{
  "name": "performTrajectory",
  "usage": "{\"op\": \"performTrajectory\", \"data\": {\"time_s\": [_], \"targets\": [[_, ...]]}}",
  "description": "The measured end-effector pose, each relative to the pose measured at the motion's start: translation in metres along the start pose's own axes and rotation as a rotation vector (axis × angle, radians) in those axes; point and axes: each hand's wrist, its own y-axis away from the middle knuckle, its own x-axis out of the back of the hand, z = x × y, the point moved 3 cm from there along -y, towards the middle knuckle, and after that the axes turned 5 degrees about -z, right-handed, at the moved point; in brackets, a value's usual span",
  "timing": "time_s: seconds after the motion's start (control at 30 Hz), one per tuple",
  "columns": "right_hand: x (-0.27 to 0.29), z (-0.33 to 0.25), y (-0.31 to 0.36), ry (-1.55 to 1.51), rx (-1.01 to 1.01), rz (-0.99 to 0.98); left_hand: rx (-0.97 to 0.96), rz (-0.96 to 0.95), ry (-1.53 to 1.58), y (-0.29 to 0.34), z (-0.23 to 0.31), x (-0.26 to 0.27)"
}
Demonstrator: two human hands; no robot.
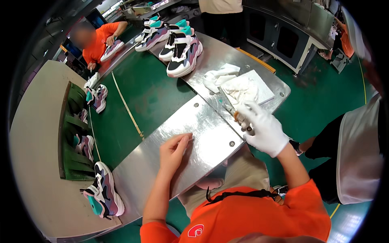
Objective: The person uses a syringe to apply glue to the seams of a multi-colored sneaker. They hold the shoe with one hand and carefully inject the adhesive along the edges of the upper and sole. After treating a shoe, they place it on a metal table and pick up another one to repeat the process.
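Note:
My bare left hand [173, 153] is over the metal table top [202, 125], thumb and fingertips pressed together; whatever is between them, if anything, is too small to make out. A white glove covers my right hand [265, 128], which is closed around a small metal hand tool [245, 122] with an orange part. The tool's thin end points toward the white cloths [241, 88] lying on a white pad [261, 83]. Most of its body is hidden by the glove, so its exact kind does not show.
Several multicoloured sneakers [184, 56] stand at the far end of the table. Another sneaker [103, 192] sits at the near left; more lie along the green conveyor belt [142, 97]. A co-worker in orange [101, 38] handles a shoe at the far left. Another person [356, 150] stands close on the right.

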Motion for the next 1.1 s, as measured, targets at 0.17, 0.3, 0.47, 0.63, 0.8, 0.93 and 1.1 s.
{"op": "performTrajectory", "data": {"time_s": [0.17, 0.3, 0.47, 0.63, 0.8, 0.93, 1.1], "targets": [[-0.014, 0.018, -0.020, 0.096, 0.175, -0.252, 0.101, -0.034, 0.008, 0.002, -0.013, -0.008], [-0.029, 0.020, -0.024, -0.030, 0.211, -0.338, -0.057, 0.004, -0.158, -0.002, -0.018, 0.001], [0.001, 0.003, -0.004, -0.175, -0.064, -0.097, -0.003, 0.006, -0.057, -0.001, -0.009, 0.005], [-0.004, 0.017, 0.029, -0.325, -0.186, -0.096, 0.086, -0.138, 0.026, -0.008, 0.013, -0.022], [-0.002, -0.031, 0.040, -0.327, -0.095, -0.225, 0.355, -0.514, 0.184, -0.017, 0.042, -0.063], [-0.014, -0.051, 0.040, -0.349, 0.065, -0.146, 0.400, -0.556, 0.347, -0.032, 0.032, -0.097], [-0.030, -0.040, 0.032, -0.844, -0.039, -0.036, 0.389, -0.426, 0.646, -0.036, 0.035, -0.094]]}}
